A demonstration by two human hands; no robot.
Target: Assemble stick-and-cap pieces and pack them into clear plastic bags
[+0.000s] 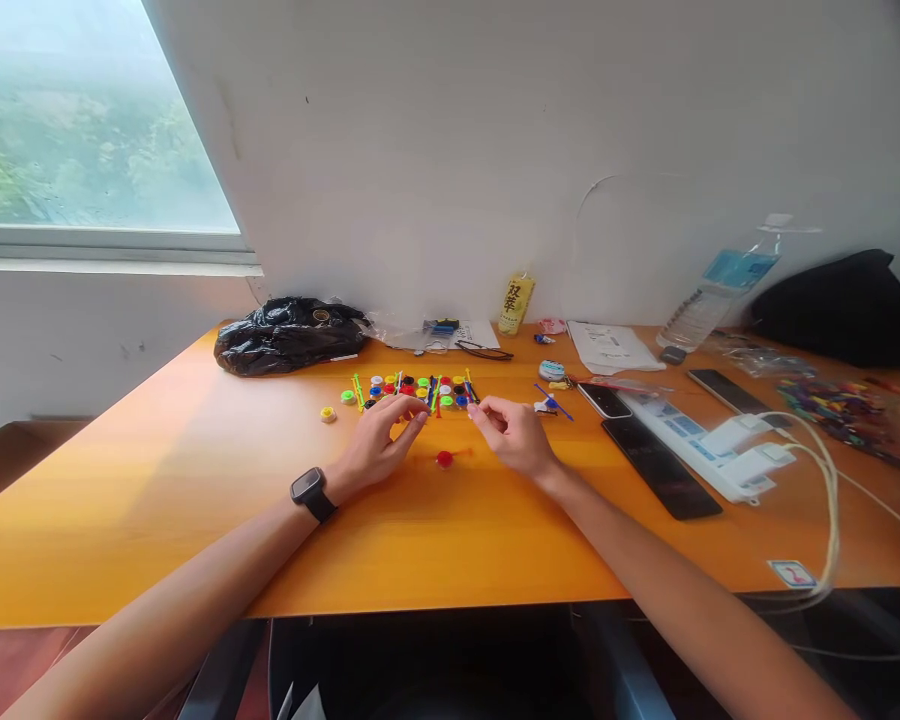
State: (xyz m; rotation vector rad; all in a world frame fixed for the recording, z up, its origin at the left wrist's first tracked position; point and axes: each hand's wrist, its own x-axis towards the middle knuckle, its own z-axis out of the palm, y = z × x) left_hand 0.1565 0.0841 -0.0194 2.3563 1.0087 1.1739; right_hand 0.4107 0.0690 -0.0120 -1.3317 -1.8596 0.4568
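My left hand (381,440), with a dark watch (313,492) on its wrist, hovers over the table at the near side of a cluster of small coloured plastic pieces. Its thumb and index finger curve together at the tips; anything between them is too small to make out. Across from it, my right hand (516,438) has its fingers curled in a pinch, and what they may hold is hidden. A round red piece (444,459) lies on the table between the hands, nearer me. Behind them are round pieces and thin coloured sticks (358,392). One yellow piece (328,414) sits apart on the left.
At the back are a black plastic bag (289,335), a yellow drink carton (516,303) and papers (615,347). To the right lie phones (661,468), a power strip (682,440) with cables, a tilted water bottle (720,285) and a multicoloured heap (840,412).
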